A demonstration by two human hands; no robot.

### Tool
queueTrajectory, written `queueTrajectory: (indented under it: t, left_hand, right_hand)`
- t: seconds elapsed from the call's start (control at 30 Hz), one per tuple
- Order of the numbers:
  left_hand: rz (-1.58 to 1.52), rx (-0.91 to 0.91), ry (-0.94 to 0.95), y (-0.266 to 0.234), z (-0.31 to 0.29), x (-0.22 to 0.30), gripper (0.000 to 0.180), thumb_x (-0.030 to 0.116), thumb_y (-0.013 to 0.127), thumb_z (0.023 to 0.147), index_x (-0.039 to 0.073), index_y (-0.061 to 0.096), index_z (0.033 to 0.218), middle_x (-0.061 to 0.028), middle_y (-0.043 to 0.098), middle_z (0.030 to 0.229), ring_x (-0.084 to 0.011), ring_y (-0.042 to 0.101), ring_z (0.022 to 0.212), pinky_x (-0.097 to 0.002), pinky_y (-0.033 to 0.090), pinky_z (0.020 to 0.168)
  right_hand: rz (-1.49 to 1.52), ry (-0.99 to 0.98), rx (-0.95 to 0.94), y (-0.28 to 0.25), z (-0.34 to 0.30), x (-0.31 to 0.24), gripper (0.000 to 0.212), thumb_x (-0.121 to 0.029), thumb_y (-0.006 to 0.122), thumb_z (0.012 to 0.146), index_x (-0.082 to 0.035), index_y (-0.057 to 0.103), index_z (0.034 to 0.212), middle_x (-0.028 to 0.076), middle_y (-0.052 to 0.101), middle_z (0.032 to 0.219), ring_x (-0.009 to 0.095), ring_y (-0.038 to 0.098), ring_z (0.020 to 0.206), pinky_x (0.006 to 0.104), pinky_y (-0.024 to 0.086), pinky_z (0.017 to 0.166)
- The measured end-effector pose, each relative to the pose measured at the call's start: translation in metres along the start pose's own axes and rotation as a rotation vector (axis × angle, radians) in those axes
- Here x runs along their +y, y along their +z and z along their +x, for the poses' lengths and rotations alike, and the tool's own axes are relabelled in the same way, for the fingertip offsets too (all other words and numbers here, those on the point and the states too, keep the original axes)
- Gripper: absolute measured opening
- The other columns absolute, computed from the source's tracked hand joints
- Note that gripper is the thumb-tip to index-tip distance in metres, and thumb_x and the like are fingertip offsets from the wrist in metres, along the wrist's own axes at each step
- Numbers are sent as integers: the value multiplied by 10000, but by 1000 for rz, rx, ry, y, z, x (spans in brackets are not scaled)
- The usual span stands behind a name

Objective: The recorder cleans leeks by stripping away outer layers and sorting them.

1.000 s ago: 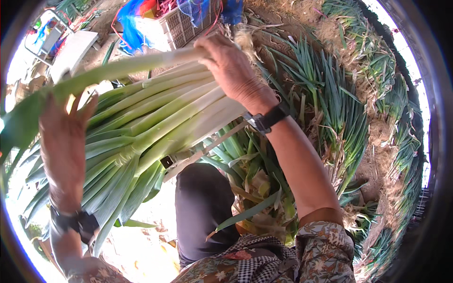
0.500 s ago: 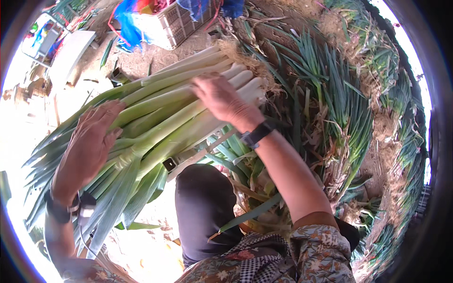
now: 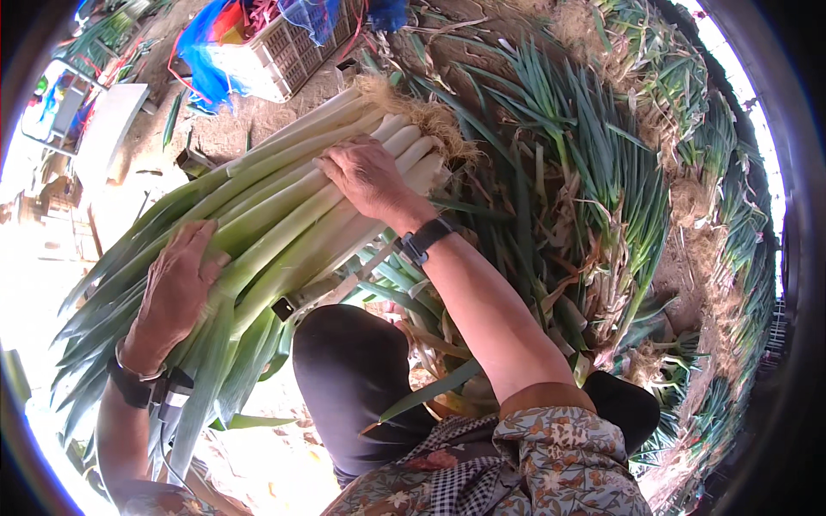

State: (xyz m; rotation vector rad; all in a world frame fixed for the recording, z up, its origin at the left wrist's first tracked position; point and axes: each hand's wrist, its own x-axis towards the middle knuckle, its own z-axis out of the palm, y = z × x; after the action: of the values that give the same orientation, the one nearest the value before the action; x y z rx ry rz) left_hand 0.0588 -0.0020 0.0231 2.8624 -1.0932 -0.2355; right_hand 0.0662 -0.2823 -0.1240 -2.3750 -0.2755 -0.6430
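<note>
A thick bundle of leeks (image 3: 284, 196) lies slantwise before me, white root ends at the upper right and dark green leaves fanning to the lower left. My right hand (image 3: 366, 176) is curled over the white stalks near the roots, fingertips hooked round one of them. My left hand (image 3: 176, 288) presses on the bundle where the stalks turn to leaves, its fingers bent together round that side. Beneath the stalks, a metal bar (image 3: 344, 285) with a black end shows beside my knee. The undersides of the leeks are hidden.
At the top stands a pale plastic crate (image 3: 288, 64) with blue netting over it. Heaped leeks (image 3: 594, 172) lie on the ground to the right, with another long row (image 3: 731, 241) beyond. A white board-like seat (image 3: 107, 125) stands at the upper left.
My right hand has moved left and its fingers have settled on the stalks. The left hand, spread flatter before, now bends closer round the bundle. The whole view has shifted slightly.
</note>
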Motion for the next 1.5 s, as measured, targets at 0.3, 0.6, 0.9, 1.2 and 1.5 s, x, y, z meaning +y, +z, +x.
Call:
queueTrajectory:
  t: [0.3,0.6,0.9,1.2,1.5]
  left_hand:
    - [66,-54,75,17,6,17,927,325,794,691,62,342,1457,-178,498,1332,-365,524,1148,-440,407,987]
    - [303,-46,210,25,11,-53,791,275,727,795,51,349,1453,-206,431,1421,-377,444,1294,-446,353,1093]
    - [-410,-159,531,34,85,299,483,150,635,877,-12,516,1316,-191,539,1340,-329,503,1252,-392,378,1067]
    - [-571,-603,635,103,89,425,498,174,676,849,0,535,1293,-199,574,1280,-344,552,1188,-391,414,1024]
    - [-624,-807,550,122,115,428,515,213,674,862,-2,524,1305,-178,585,1263,-292,581,1173,-387,457,999]
  right_hand:
    - [6,143,-113,-5,-3,2,287,-286,560,923,-71,623,744,165,609,707,367,598,823,495,441,840]
    - [289,331,427,-84,-131,-7,102,-134,606,888,-38,618,922,155,622,906,343,595,909,457,467,819]
    - [-49,868,597,-203,-389,67,170,-156,574,922,-2,611,983,211,628,904,424,596,868,470,470,715]
    - [-716,1182,263,-255,-567,192,259,-72,530,837,7,566,1082,224,574,1027,402,561,965,468,484,787]
    - [-536,1498,21,-288,-557,225,497,-97,645,772,1,490,1233,243,482,1250,441,434,1179,506,405,951]
